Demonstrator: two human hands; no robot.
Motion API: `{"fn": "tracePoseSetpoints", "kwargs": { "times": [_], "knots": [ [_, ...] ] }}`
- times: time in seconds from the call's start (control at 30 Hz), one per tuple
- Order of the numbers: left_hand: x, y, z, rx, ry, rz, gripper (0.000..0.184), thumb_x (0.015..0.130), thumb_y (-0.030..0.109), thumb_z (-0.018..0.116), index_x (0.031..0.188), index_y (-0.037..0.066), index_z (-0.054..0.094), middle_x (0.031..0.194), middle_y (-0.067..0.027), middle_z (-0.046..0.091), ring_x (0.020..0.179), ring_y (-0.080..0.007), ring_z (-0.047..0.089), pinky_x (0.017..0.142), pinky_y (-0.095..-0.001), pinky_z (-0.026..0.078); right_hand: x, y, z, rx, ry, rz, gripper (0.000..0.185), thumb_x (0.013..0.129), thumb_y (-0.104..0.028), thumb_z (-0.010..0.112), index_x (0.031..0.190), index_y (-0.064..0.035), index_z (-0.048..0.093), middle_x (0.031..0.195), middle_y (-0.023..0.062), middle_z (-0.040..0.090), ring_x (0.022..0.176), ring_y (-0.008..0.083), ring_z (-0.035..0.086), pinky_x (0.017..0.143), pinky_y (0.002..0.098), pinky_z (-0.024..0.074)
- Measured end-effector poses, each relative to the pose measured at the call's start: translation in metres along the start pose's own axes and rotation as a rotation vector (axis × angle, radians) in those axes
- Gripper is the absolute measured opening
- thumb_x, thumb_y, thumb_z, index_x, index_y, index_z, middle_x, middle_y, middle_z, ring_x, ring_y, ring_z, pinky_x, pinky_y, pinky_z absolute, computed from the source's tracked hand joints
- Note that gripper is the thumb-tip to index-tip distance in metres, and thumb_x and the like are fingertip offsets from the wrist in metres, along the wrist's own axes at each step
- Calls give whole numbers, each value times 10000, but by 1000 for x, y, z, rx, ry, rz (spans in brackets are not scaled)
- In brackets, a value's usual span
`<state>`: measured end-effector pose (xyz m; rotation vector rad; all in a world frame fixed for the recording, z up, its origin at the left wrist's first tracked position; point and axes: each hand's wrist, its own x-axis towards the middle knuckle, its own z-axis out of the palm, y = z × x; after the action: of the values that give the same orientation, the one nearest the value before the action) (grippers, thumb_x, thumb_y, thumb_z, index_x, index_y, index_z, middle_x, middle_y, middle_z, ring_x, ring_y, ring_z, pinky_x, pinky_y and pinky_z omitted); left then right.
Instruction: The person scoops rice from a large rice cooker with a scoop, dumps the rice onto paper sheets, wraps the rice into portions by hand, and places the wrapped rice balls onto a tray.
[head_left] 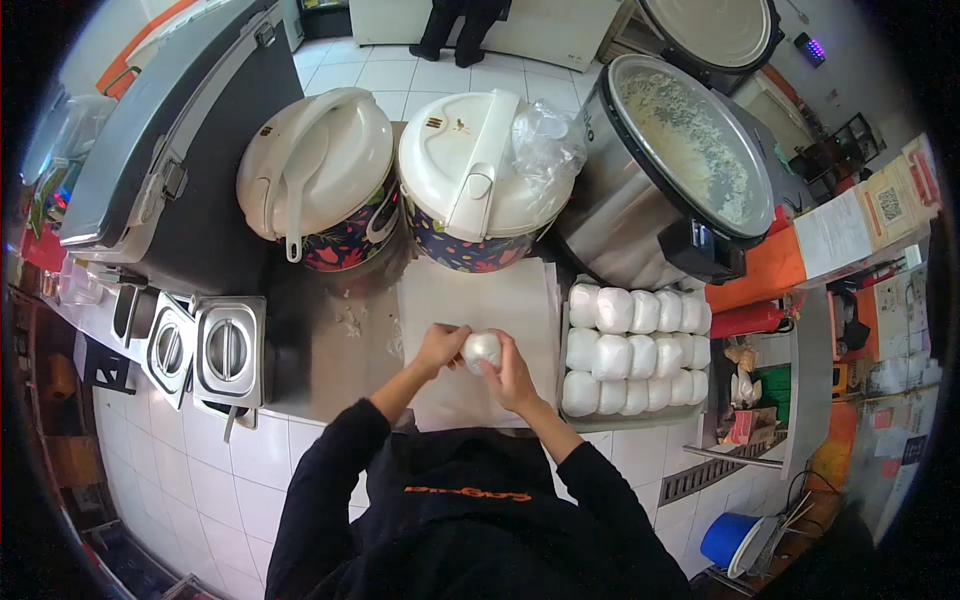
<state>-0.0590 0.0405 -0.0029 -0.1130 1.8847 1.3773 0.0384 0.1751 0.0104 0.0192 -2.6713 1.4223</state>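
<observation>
A white, rounded rice ball [482,348], wrapped in shiny clear film, is held between my two hands above the pale sheets of paper [450,292]. My right hand [513,378] curls around its right side and underside. On the other side, the fingers of my left hand [442,347] are pinched together at the ball's left edge; whether they grip film or the ball itself is hard to see. To the right, a tray [590,424] carries rows of similar white wrapped rice balls [612,356], some stacked.
Two flowered rice cookers [462,250] with white lids stand behind the paper. A white paddle [295,205] rests on the left one, crumpled plastic [548,140] on the other. An open cooker [690,150] holds rice. Lidded steel pans [230,350] sit left. A person [458,25] stands beyond.
</observation>
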Motion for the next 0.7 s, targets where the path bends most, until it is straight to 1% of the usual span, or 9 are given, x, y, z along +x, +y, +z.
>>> {"fn": "tracePoseSetpoints", "kwargs": {
  "times": [0.07,0.1,0.17,0.23,0.43,0.5,0.53,0.63,0.7],
  "knots": [
    [-11,-5,20,-134,89,275,429,857,375,460,941,-6,637,818,-111,628,733,-172,599,696,-305,473,0,-1,-7,276,57,183,348,827,-170,516,1117,11,453,1078,184,522,1013,294,504,864,339,374],
    [-30,8,31,-25,165,578,526,896,432,331,1098,-5,541,1022,-138,571,949,-212,543,864,-355,399,-3,0,-8,456,133,230,354,839,-200,524,1110,17,457,1049,174,537,970,262,520,841,325,388],
    [-39,15,57,-229,108,670,540,910,433,280,1147,-6,487,1100,-153,514,1011,-225,494,902,-359,362,-12,-6,-6,719,268,366,386,843,-276,563,1082,18,492,992,121,570,898,173,537,794,317,423],
    [-45,22,71,-436,23,759,555,923,433,230,1195,-6,434,1177,-168,457,1073,-238,444,940,-363,325,-17,-31,-11,664,323,386,405,846,-304,564,1084,18,502,985,116,577,895,173,542,790,314,430],
    [-68,49,100,-599,-139,783,632,834,541,427,1173,8,417,1152,-164,491,1132,-242,426,921,-367,355,-38,-38,-61,688,244,536,528,854,-395,550,1158,28,466,1055,88,540,956,146,508,832,283,408],
    [-60,52,103,-108,-22,1308,697,716,516,632,1162,21,428,1159,-176,490,1104,-272,465,910,-368,371,-43,-46,-84,836,173,605,533,860,-381,545,1181,33,442,1069,96,528,971,144,498,837,287,406],
    [-55,56,105,-106,-38,1315,697,716,516,632,1162,21,428,1159,-176,490,1104,-272,465,910,-368,371,-47,-38,-94,837,190,602,533,860,-381,545,1181,33,442,1069,96,528,971,144,498,837,287,406],
    [-47,77,119,472,-210,1373,780,600,417,756,1184,22,421,1204,-174,458,1064,-333,471,890,-398,389,-60,-10,-132,499,379,498,479,854,-329,558,1170,19,468,1003,106,560,918,155,524,798,296,434],
    [-36,80,133,540,-114,1311,777,599,405,756,1187,23,421,1203,-169,461,1063,-331,470,885,-401,390,-63,10,-185,575,611,800,483,845,-287,574,1191,19,436,1008,110,555,913,148,523,769,307,450]
  ]
}}
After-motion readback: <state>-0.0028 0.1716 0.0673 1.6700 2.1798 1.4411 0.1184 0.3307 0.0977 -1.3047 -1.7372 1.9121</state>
